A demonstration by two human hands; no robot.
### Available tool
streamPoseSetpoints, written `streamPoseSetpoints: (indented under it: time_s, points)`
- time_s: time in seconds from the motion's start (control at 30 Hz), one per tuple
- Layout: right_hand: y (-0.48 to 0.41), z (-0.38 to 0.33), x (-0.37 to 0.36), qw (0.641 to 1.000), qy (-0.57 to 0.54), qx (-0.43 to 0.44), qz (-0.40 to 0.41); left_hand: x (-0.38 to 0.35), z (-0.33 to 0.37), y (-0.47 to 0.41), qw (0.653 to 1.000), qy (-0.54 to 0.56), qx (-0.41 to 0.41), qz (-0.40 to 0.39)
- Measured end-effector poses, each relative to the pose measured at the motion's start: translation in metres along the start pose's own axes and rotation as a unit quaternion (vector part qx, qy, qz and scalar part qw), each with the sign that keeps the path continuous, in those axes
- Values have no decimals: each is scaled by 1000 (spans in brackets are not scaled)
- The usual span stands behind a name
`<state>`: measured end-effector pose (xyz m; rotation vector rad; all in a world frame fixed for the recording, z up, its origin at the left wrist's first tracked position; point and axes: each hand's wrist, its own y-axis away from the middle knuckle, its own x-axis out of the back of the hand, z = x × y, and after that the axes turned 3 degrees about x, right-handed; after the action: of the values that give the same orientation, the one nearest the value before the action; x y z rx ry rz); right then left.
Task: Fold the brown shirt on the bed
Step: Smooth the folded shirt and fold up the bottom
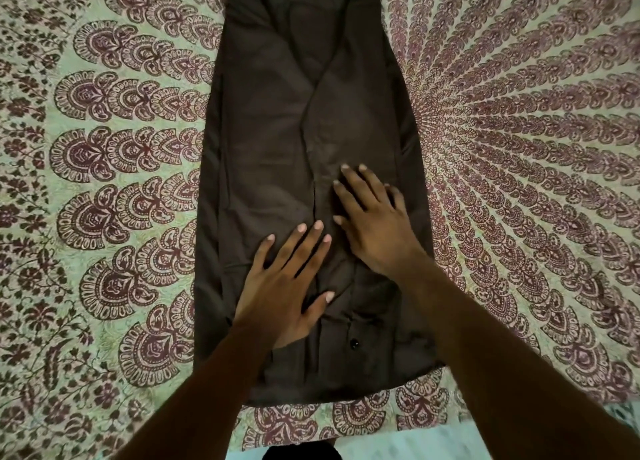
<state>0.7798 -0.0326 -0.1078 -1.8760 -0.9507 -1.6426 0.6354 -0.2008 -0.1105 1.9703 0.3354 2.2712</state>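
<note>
Up top, brown shirt (277,130) is cut off.

Was home, bedroom. Bed (104,286) filled almost whole view. Soft cloth sheet (519,148) covered it, green with dark red flower print, fan shape spreading from 2 o'clock. Pale floor (398,449) showed at 6 o'clock, past bed edge.

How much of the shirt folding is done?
About halfway. The brown shirt already lies as a long narrow strip, sides folded inward. The left hand and right hand press it flat on the bed. Left to do: folding it shorter, end to end.
</note>
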Motion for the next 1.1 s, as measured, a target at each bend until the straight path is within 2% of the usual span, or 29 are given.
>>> streamPoseSetpoints:
  time_s: [0.13, 0.27, 0.33, 0.4, 0.47, 0.5, 0.6, 0.7, 0.77, 0.83, 0.93, 1.1]
  points:
    - [-56, 40, 5, 999, 26, -8, -37, -5, -3, -1, 1000, 3, -1, 8]
    - [-86, 60, 18, 994, 16, -109, -28, -6, -5, -1, 1000, 12, -1, 12]
    - [-89, 48, 25, 990, 8, -139, 7, -6, -5, -2, 1000, 16, 0, 9]
    - [-76, 28, 22, 996, 10, -81, 27, -5, -6, -3, 1000, 16, 0, 6]
    - [-50, 18, 12, 1000, 16, -3, 4, -5, -7, -3, 1000, 16, -2, 6]
    - [-37, 19, 6, 1000, 25, 5, -11, -5, -7, -3, 1000, 15, -3, 9]
    - [-29, 44, -2, 997, 40, -63, -10, -6, -7, -3, 1000, 12, -2, 11]
    - [-45, 59, 4, 991, 8, -132, -4, -7, -6, -4, 1000, 9, 0, 9]
    - [-48, 53, 6, 990, 5, -137, 11, -7, -6, -4, 1000, 7, 2, 10]
    - [-38, 34, 2, 994, 12, -105, 17, -6, -7, -3, 1000, 3, 3, 13]
    - [0, 4, -10, 997, 8, -72, -22, -4, -6, -3, 1000, -3, 1, 17]
    - [51, -2, -12, 986, 8, -164, -21, -4, -5, -2, 1000, -8, -1, 20]
